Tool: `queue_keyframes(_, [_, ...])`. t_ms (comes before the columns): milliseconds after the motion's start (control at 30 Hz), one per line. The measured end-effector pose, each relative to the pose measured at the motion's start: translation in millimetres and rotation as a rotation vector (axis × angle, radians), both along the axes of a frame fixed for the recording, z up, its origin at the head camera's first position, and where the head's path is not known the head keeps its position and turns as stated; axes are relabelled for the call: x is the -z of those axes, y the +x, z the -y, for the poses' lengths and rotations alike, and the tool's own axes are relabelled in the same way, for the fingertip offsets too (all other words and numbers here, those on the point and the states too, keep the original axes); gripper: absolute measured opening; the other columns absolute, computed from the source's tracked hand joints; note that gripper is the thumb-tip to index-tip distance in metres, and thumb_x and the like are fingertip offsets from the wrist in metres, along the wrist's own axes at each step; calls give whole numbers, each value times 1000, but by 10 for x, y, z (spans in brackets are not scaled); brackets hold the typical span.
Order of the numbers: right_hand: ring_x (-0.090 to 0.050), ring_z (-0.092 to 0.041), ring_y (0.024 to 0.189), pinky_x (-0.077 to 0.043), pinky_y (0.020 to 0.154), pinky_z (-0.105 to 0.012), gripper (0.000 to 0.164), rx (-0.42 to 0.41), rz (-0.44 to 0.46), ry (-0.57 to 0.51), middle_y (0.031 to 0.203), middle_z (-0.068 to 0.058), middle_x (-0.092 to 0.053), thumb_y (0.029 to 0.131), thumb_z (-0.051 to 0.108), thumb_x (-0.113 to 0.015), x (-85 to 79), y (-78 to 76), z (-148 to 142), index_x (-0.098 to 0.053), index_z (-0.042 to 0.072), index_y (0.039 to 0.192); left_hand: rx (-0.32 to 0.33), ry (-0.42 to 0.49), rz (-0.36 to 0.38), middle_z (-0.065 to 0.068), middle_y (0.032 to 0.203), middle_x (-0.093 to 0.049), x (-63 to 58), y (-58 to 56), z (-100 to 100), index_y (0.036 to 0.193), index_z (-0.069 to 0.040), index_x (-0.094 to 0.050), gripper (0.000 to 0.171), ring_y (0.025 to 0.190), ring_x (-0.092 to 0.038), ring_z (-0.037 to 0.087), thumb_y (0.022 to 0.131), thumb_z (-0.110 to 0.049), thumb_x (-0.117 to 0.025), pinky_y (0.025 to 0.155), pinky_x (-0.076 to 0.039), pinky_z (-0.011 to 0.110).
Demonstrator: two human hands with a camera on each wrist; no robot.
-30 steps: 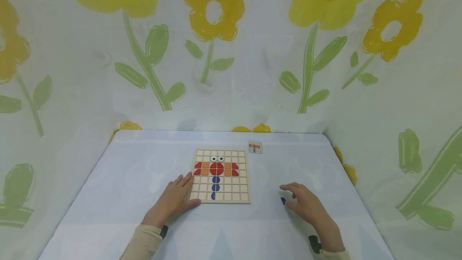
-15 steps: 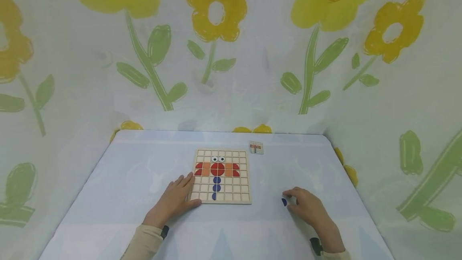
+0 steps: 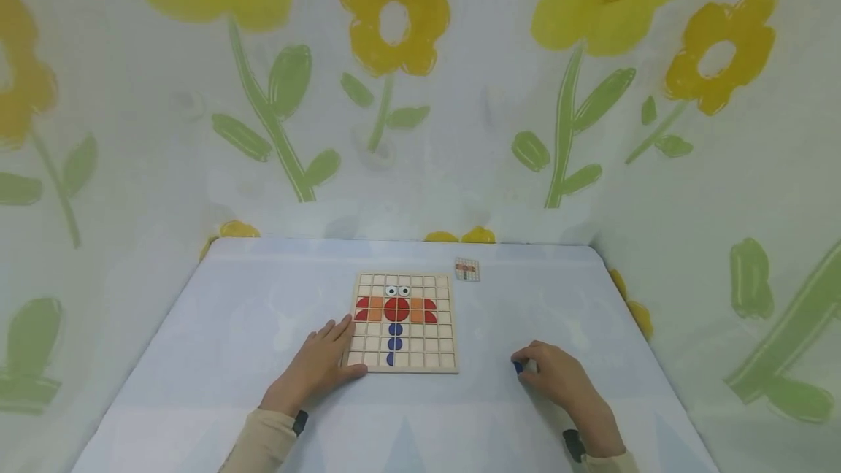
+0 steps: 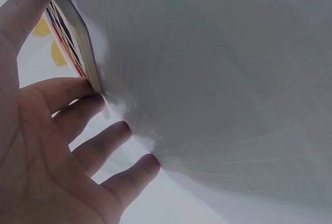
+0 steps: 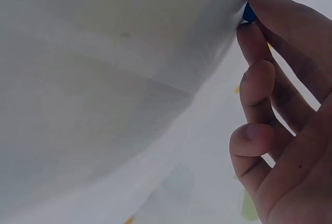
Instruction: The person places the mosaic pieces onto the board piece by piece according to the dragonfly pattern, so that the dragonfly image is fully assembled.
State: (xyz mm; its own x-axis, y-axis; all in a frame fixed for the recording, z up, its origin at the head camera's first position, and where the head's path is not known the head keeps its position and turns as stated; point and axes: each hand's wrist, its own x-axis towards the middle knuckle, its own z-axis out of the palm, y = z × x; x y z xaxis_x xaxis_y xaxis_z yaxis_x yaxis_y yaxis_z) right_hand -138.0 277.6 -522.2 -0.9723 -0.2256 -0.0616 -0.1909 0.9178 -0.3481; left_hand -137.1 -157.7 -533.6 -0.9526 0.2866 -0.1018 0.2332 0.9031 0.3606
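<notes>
A square wooden grid board (image 3: pixel 427 345) lies on the table, bearing red, orange, blue and eye-patterned tiles. My left hand (image 3: pixel 320 365) rests at the board's left side, its fingers extended along the edge and its thumb at the near edge. In the left wrist view, the thumb and index finger of the left hand (image 4: pixel 57 146) touch the board's rim (image 4: pixel 78 32). To the right of the board, my right hand (image 3: pixel 558 378) pinches a small blue half-round tile (image 3: pixel 517 367) between thumb and fingertips, low at the table. Most of this tile (image 5: pixel 249 13) is hidden by the fingers.
A small pattern card (image 3: pixel 467 269) with a similar figure lies beyond the board's far right corner. The pale table (image 3: pixel 263 290) meets a flower-printed cloth backdrop (image 3: pixel 460 181) at the back and sides.
The right hand's fingers have closed from apart above the blue half-round tile to pinching it. The left hand and the board keep their places.
</notes>
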Motion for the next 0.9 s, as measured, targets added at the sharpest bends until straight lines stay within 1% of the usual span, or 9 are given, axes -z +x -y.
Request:
queue_keyframes(200, [-68, -18, 93, -58, 83, -42, 22, -1, -5, 2, 94, 10, -70, 77, 13, -87, 7, -29, 22, -79, 19, 97, -14, -4, -21, 15, 163, -32, 24, -8, -19, 155, -1, -38, 93, 147, -30, 44, 87, -55, -74, 117, -29, 63])
queue_keyframes(300, [-67, -17, 92, -58, 83, -42, 22, 5, 14, -8, 94, 11, -70, 77, 14, -87, 12, -27, 29, -78, 21, 97, -19, -2, -7, 14, 164, -31, 41, -5, -20, 156, -2, -37, 94, 148, -28, 44, 87, -56, -73, 118, -27, 62])
queue_keyframes(400, [-64, -13, 86, -56, 79, -39, 23, 7, 23, -21, 93, 12, -69, 78, 16, -87, 13, -27, 42, -78, 21, 99, -21, -4, -5, 14, 164, -31, 65, -3, -12, 156, -2, -36, 95, 148, -28, 44, 87, -56, -73, 118, -27, 62])
queue_keyframes(567, [-57, -6, 77, -52, 70, -32, 24, 13, -7, -51, 92, 13, -68, 81, 17, -85, 5, -25, 76, -77, 20, 103, -21, -18, -17, 14, 163, -31, 104, -8, -20, 156, -2, -37, 95, 148, -29, 44, 87, -57, -72, 117, -28, 62])
queue_keyframes(667, [-54, -4, 73, -49, 65, -27, 25, 11, -69, -69, 92, 13, -68, 81, 18, -86, 5, -32, 107, -77, 20, 105, -21, -26, -17, 15, 163, -32, 111, -2, -22, 156, -2, -37, 95, 148, -29, 44, 87, -57, -73, 117, -28, 62])
queue_keyframes(700, [-53, -4, 71, -48, 62, -25, 26, 6, -106, -75, 92, 13, -67, 81, 18, -86, 9, -35, 114, -77, 20, 105, -21, -26, -16, 15, 163, -32, 110, 2, -21, 156, -2, -37, 95, 147, -29, 44, 87, -57, -72, 117, -29, 63])
queue_keyframes(800, [-49, -4, 68, -44, 55, -20, 29, -21, -238, -93, 94, 13, -67, 81, 21, -87, 18, -43, 127, -78, 21, 108, -20, -31, -15, 15, 163, -31, 103, 7, -20, 156, -2, -37, 95, 147, -29, 45, 88, -57, -72, 117, -28, 63])
queue_keyframes(900, [-48, -5, 66, -40, 50, -18, 30, -66, -374, -141, 94, 10, -68, 81, 20, -88, 21, -61, 136, -77, 19, 109, -18, -25, -20, 15, 163, -31, 95, 5, -22, 155, -2, -37, 94, 147, -29, 45, 88, -57, -72, 117, -28, 63])
